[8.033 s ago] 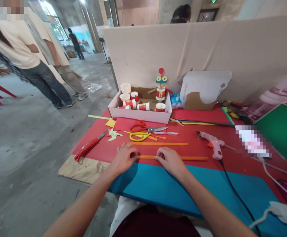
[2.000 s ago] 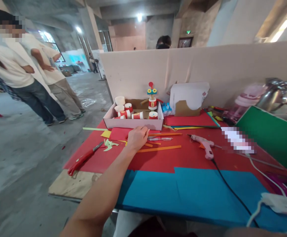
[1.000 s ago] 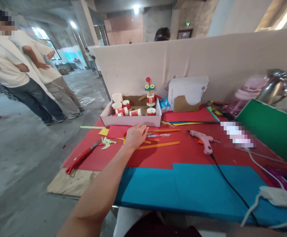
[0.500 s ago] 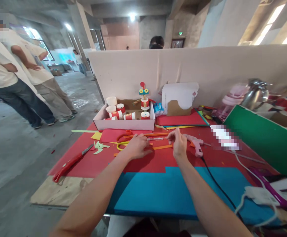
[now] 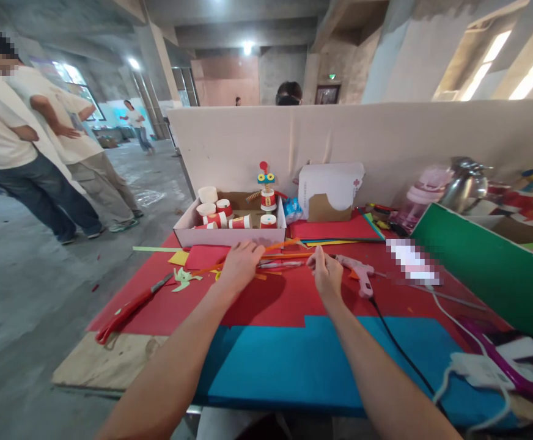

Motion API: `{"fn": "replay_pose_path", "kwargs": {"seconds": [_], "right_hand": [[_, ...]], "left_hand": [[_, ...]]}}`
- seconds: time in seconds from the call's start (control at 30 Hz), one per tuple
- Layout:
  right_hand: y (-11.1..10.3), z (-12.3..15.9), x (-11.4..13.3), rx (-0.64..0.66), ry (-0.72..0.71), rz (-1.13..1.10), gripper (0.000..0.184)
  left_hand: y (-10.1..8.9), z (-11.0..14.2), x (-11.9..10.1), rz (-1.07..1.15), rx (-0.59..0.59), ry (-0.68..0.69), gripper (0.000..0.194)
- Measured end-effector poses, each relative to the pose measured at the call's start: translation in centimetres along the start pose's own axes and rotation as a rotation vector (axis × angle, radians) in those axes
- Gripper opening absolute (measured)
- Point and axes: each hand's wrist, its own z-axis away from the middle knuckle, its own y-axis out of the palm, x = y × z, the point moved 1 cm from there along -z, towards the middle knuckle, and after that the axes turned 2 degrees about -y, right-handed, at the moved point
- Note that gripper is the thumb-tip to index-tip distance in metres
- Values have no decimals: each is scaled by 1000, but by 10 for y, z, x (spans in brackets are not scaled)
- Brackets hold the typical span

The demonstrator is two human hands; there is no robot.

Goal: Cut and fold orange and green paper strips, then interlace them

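Observation:
My left hand [image 5: 241, 264] is closed around a narrow orange paper strip [image 5: 281, 245], whose ends stick out on both sides. Beneath that hand the scissors are mostly covered, with just a bit of the yellow handle [image 5: 217, 276] showing. My right hand [image 5: 327, 273] has its thumb and fingers drawn together beside the end of another orange strip; whatever they pinch is hidden. Between the hands lies a pen-like stick [image 5: 281, 264] on red paper [image 5: 266, 302]. A pink glue gun [image 5: 362, 273] rests just right of my right hand.
Red-handled scissors [image 5: 129, 310] and green paper scraps [image 5: 184, 279] lie left. Behind stands a white box [image 5: 230, 237] of paper cups, with a cup figure [image 5: 268, 198]. A green board [image 5: 481, 269], cables and a metal jug [image 5: 466, 183] are right. Blue paper [image 5: 266, 360] covers the front.
My left hand has shifted left and slightly up, lifting an orange strip that lay flat. My right hand has moved slightly left and down, its fingers still drawn together.

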Motion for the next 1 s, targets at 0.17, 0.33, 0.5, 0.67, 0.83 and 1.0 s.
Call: {"fn": "replay_pose_path", "kwargs": {"seconds": [0.17,0.33,0.5,0.67,0.83,1.0], "right_hand": [[2,-4,-7,29,79,-50,67],[8,0,-9,140,85,-90,67],[11,1,-13,196,134,-103,69],[11,0,-16,228,97,-65,70],[11,-2,-19,201,121,-62,71],[11,-3,-18,188,125,-66,70]], "left_hand": [[2,-2,23,-38,-86,-63,29],[14,-5,27,26,-41,15,40],[12,-2,42,86,-86,-81,29],[7,2,65,102,-186,-216,22],[7,4,79,94,-235,-291,22],[1,8,94,83,-284,-431,21]]}}
